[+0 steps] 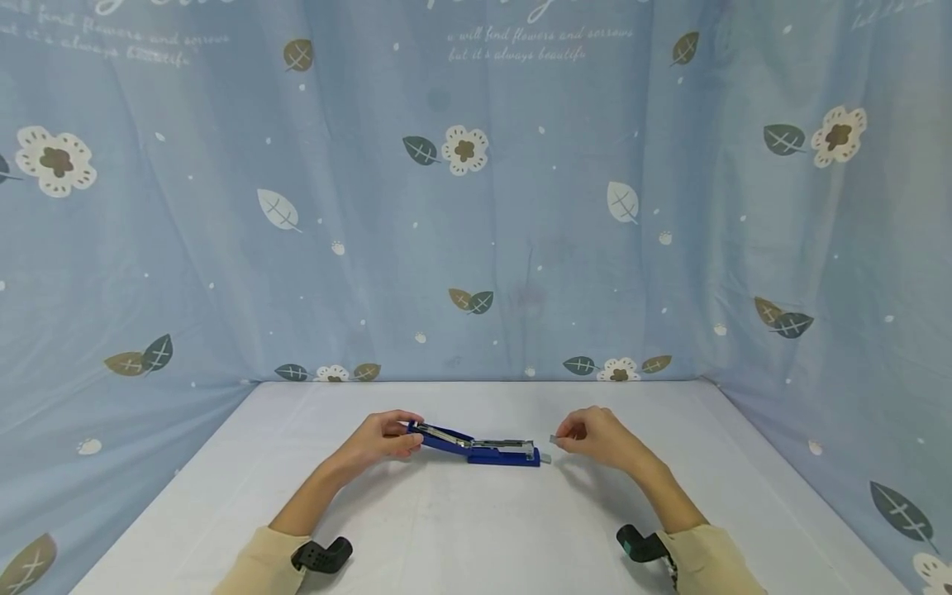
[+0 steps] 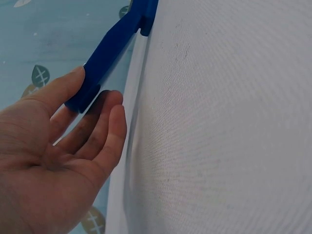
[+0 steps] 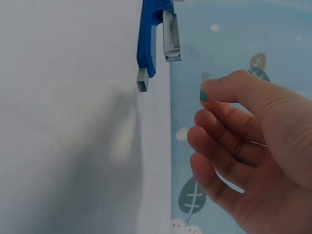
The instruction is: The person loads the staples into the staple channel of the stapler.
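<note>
A blue stapler (image 1: 504,456) lies swung wide open on the white table in the head view, its metal staple channel (image 1: 502,444) above the base. My left hand (image 1: 390,435) pinches the end of its raised top arm (image 2: 105,61) between thumb and fingers. To the right, my right hand (image 1: 598,435) pinches a small grey strip of staples (image 3: 204,87) between thumb and index finger, apart from the stapler. Another short metallic piece, apparently a staple strip (image 3: 142,80), sits at the tip of the base, in line with it.
The white table (image 1: 461,529) reaches back to a blue curtain (image 1: 476,231) printed with leaves and flowers, which also hangs along both sides. A black band with a device (image 1: 323,555) is on the left wrist, and a similar one (image 1: 641,545) on the right.
</note>
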`<move>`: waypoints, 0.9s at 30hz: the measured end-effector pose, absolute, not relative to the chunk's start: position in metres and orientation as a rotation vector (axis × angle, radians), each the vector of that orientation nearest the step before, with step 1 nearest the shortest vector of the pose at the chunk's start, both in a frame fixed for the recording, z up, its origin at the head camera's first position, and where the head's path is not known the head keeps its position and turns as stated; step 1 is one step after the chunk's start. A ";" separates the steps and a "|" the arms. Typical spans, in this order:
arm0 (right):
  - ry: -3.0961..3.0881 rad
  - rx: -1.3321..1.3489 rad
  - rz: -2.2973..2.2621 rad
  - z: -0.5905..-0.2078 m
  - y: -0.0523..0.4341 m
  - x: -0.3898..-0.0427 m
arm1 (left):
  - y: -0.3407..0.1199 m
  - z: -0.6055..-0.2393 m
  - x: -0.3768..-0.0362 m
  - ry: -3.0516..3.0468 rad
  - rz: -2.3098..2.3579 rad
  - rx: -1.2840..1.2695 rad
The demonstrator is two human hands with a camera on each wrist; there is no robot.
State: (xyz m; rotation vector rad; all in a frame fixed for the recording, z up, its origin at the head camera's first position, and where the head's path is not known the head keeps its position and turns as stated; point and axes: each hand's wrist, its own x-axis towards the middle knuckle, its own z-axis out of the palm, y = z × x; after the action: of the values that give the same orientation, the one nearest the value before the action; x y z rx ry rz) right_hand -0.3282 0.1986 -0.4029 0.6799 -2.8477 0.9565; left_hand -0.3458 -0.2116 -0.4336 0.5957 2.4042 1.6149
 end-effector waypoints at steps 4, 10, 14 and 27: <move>-2.833 0.706 0.957 -0.402 0.195 -0.329 | -0.212 -0.434 -0.346 2.416 1.607 0.580; -2.812 0.758 0.937 -0.400 0.192 -0.329 | -0.212 -0.434 -0.346 2.418 1.612 0.583; -2.799 0.784 0.923 -0.398 0.190 -0.329 | -0.212 -0.434 -0.347 2.413 1.616 0.585; -2.813 0.775 0.945 -0.400 0.182 -0.332 | -0.212 -0.434 -0.346 2.406 1.629 0.566</move>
State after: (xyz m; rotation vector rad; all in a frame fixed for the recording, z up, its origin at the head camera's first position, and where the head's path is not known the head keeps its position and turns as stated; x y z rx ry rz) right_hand -0.3318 0.1820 -0.4004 0.7751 -2.8132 0.9447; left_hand -0.3460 -0.2120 -0.4344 0.5659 2.4062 1.6285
